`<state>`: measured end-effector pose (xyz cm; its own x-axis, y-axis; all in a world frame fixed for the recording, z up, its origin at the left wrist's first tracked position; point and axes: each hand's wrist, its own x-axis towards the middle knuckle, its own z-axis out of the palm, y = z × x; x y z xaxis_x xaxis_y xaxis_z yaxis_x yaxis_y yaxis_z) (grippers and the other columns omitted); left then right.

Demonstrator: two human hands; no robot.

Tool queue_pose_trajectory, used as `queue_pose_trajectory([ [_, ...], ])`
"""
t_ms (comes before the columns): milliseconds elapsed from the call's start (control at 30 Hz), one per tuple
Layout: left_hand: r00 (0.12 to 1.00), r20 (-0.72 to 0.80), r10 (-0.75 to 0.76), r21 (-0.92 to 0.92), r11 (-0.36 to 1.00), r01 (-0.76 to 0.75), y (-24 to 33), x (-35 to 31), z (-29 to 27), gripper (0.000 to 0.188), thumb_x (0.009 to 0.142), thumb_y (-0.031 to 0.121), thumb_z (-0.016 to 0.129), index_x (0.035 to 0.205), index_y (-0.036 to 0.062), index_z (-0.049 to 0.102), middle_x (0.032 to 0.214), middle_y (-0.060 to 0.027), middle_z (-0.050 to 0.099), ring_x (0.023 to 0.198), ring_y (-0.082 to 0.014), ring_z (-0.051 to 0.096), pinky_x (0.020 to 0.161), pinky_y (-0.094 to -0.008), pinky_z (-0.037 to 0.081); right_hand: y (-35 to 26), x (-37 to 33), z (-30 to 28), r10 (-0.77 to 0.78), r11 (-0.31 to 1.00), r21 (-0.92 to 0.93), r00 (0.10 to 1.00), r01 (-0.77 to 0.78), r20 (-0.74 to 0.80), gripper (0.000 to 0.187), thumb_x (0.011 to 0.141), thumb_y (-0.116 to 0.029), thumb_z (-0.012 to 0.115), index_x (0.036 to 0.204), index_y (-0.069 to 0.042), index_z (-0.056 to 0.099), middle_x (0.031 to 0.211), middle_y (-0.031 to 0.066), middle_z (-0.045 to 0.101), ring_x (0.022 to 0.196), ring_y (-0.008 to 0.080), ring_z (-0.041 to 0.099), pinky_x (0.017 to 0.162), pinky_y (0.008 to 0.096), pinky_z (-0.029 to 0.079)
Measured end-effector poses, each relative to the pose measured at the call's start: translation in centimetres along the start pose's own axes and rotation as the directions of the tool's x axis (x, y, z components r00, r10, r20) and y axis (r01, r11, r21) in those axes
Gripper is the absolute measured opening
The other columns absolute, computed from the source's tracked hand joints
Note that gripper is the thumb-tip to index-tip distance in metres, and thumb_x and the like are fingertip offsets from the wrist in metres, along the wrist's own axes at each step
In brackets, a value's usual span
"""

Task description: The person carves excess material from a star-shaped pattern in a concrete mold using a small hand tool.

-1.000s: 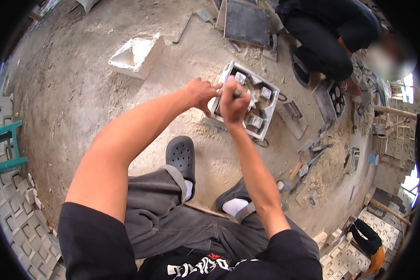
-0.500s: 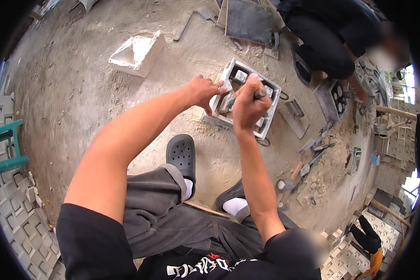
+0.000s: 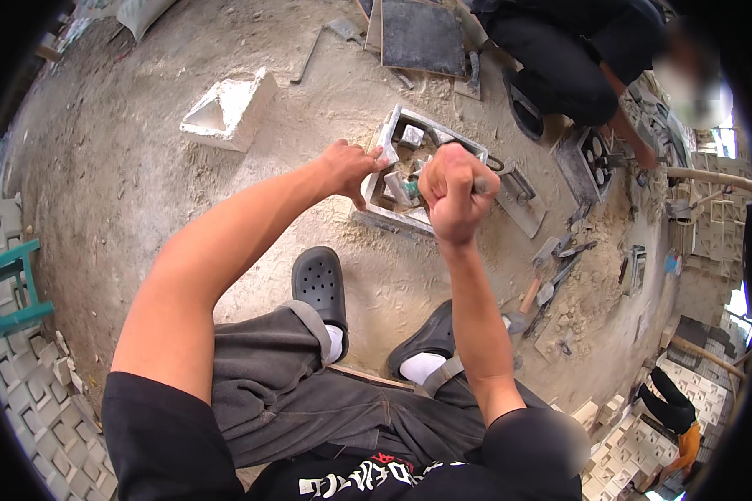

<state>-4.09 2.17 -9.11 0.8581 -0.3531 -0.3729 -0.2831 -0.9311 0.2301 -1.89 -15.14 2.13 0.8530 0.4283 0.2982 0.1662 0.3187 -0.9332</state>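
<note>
A grey metal mould [image 3: 397, 220] rests on the dusty floor before my feet, with pale block-shaped cores [image 3: 412, 136] inside it. My left hand [image 3: 353, 169] lies against the mould's left rim, fingers apart. Over the mould's right part, my right hand [image 3: 455, 196] is closed in a fist around a tool handle [image 3: 480, 184]. Only the handle's rounded end shows; the fist hides the rest, so its kind cannot be told. Something green shows between the cores, beside the fist.
A flat metal float [image 3: 520, 215] lies right of the mould, with wood-handled tools [image 3: 530, 294] nearer me. A co-worker [image 3: 551, 63] crouches far right beside another mould [image 3: 570, 167]. A white hollow block [image 3: 246, 104] stands far left; a green stool [image 3: 12, 288] is at left.
My right hand, still around the handle, has shifted slightly towards me within the mould. My left hand stays at the rim. The whole view has shifted a little.
</note>
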Motion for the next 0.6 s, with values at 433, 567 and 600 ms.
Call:
queue_pose_trajectory([
  [433,1.000,0.006,-0.018,-0.021,1.000,0.019,0.1,-0.4,-0.1,0.100,0.055,0.051,0.081,0.139,0.0153,0.041,0.144,-0.0130,0.039,0.114,-0.0263,0.056,0.091,-0.0408,0.045,3.2,-0.8,-1.6,0.011,0.995,-0.098,0.980,0.008,0.199,0.039,0.086,-0.011,0.054,0.050,0.003,0.045,0.043,0.0010,0.039,0.039,0.0076,0.035,0.039,0.0284,0.028],
  [567,1.000,-0.016,-0.003,-0.011,1.000,0.003,0.3,0.2,-0.2,0.099,0.054,0.051,0.081,0.137,0.0147,0.043,0.144,-0.0132,0.039,0.113,-0.0274,0.056,0.091,-0.0411,0.045,4.7,-1.4,-2.0,-0.010,0.988,-0.150,0.983,0.038,0.184,0.039,0.086,-0.011,0.055,0.051,0.002,0.044,0.044,0.0020,0.039,0.039,0.0086,0.035,0.039,0.0284,0.028],
  [600,1.000,-0.015,-0.004,-0.012,1.000,0.004,0.4,0.2,-0.1,0.099,0.054,0.050,0.081,0.137,0.0145,0.043,0.143,-0.0132,0.039,0.113,-0.0276,0.056,0.091,-0.0411,0.045,6.4,-2.0,-2.1,-0.020,0.976,-0.210,0.982,0.060,0.186,0.039,0.086,-0.011,0.055,0.051,0.002,0.044,0.043,0.0023,0.039,0.039,0.0090,0.035,0.040,0.0283,0.028],
])
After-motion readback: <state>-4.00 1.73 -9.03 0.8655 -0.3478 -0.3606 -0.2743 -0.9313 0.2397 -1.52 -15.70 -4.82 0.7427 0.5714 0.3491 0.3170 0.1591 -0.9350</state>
